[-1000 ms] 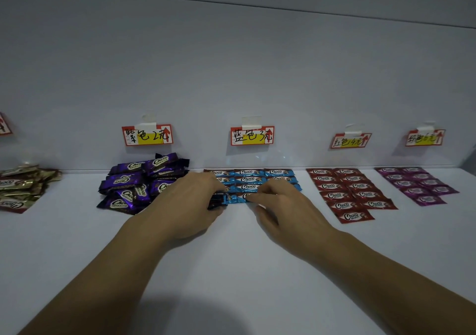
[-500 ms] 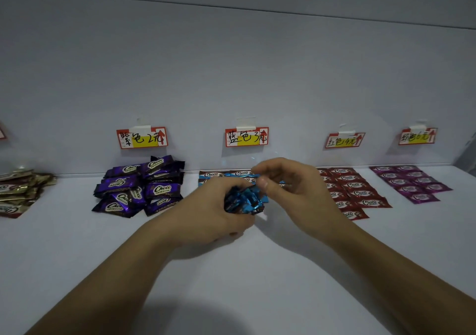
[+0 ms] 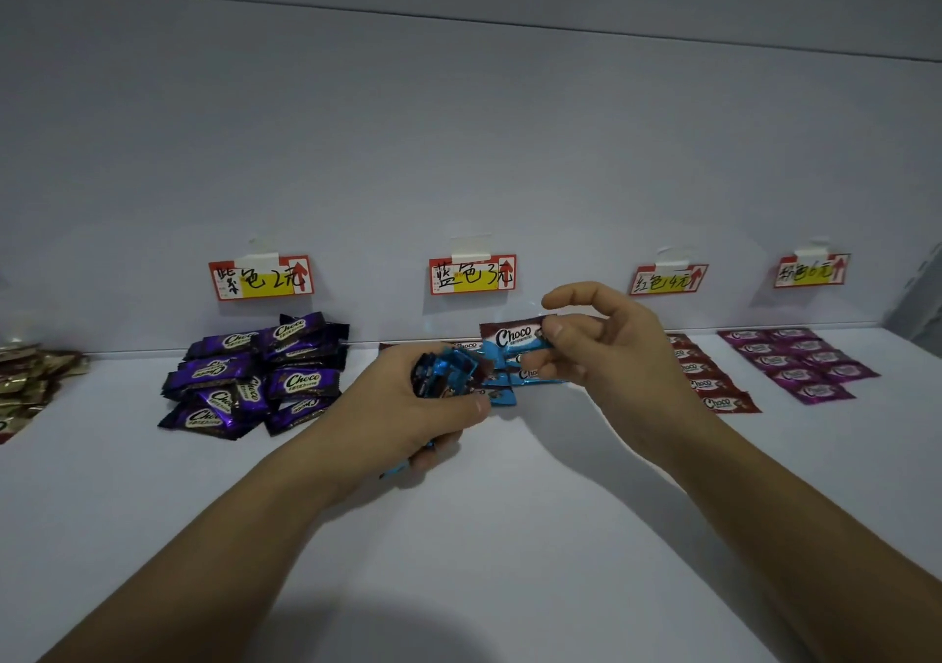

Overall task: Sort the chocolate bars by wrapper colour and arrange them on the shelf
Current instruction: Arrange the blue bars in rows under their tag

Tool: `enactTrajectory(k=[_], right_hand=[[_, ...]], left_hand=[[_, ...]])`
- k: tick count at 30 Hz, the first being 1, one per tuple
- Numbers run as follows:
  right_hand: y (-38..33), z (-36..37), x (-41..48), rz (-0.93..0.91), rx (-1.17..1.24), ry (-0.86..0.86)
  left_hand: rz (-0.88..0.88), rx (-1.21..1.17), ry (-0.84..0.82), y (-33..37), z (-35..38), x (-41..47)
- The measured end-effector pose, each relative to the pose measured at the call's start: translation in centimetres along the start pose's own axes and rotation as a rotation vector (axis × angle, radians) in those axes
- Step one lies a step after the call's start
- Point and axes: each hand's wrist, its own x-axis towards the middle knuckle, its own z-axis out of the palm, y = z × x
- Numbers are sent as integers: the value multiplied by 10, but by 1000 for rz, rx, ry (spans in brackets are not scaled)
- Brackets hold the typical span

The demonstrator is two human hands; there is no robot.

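Observation:
My left hand [image 3: 408, 412] grips a bundle of blue-wrapped bars [image 3: 446, 374] just above the white shelf [image 3: 509, 535], under the blue price tag [image 3: 472, 275]. My right hand [image 3: 606, 346] pinches one blue bar [image 3: 515, 338] by its end, lifted beside the bundle. A few blue bars [image 3: 530, 374] lie on the shelf between my hands, partly hidden. A loose heap of purple bars [image 3: 255, 377] lies to the left. Red bars [image 3: 713, 382] lie in rows to the right, partly behind my right hand, and magenta bars [image 3: 805, 361] lie in rows at the far right.
Gold bars [image 3: 25, 382] are piled at the left edge. Price tags hang on the back wall: purple tag [image 3: 261, 277], red tag [image 3: 668, 279], pink tag [image 3: 810, 271]. A wide white stretch of the shelf runs in front of the bars.
Both hands lifted off the shelf, the left one gathering blue bars into a bundle. My right hand then pulled a single blue bar up and away from it.

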Motion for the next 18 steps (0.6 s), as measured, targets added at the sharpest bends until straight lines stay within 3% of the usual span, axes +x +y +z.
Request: enactTrajectory(k=[3, 8, 13, 16, 18], right_hand=[[-6, -9, 3, 17, -104, -52], [-2, -33, 16, 45, -681, -24], [11, -44, 22, 167, -996, -114], [18, -44, 22, 158, -1137, -104], [18, -45, 22, 114, -1171, -102]], left_hand=[[-7, 16, 105, -6, 2, 5], [-18, -173, 165, -9, 9, 7], [20, -233, 222, -6, 14, 8], [52, -125, 270, -7, 18, 7], [120, 191, 336, -14, 19, 7]])
